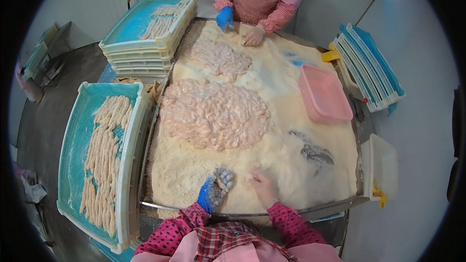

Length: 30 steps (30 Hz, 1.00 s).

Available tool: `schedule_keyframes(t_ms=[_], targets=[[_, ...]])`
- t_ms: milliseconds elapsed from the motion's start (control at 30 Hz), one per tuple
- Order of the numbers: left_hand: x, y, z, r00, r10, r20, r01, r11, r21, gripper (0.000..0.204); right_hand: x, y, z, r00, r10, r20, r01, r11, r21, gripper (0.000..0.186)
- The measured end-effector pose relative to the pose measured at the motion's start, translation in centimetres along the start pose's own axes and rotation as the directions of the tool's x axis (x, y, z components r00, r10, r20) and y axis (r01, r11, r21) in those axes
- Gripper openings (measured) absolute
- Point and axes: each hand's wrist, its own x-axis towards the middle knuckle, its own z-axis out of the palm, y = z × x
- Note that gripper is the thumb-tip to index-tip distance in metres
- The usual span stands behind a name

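My left hand (215, 190), in a blue glove caked with pale crumbs, is curled low over the coating crumbs (179, 170) at the near side of the table. Whatever its fingers may hold is hidden. A little to its right, my right hand (263, 189) has its fingers bent together at the crumb layer; I cannot make out anything in them. Beyond both hands lies a wide, wet heap of pale pink raw meat strips (213, 114). At the left, long crumb-coated strips (103, 165) lie in rows in a blue-lined white tray (69, 184).
Across the table a co-worker (257, 0) handles crumbs beside a smaller meat heap (221, 58). Stacked trays (141, 58) stand at the far left. A pink basket (324, 94) sits on the right. Beyond the table's right edge are upright trays (369, 68) and a white bin (383, 165).
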Motion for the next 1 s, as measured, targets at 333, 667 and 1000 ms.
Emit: schedule_keyframes(t_ms=[333,667,1000], targets=[[0.1,2.5,-1.6,0.969,0.225,-0.098,-0.203,0.959,0.197,0.031,2.4,-0.8,1.1,0.747,-0.593,0.301,0.636,0.506,-0.583,0.049],[0.1,-0.3,-0.8,0.995,0.081,0.051,-0.083,0.996,0.038,0.043,-0.6,-2.1,2.6,0.994,-0.091,-0.055,0.098,0.985,0.142,0.026],[2.5,-8.6,4.1,0.506,0.814,0.286,-0.836,0.544,-0.069,0.06,-0.4,-7.1,6.7,0.702,-0.71,0.045,0.709,0.693,-0.13,0.048]])
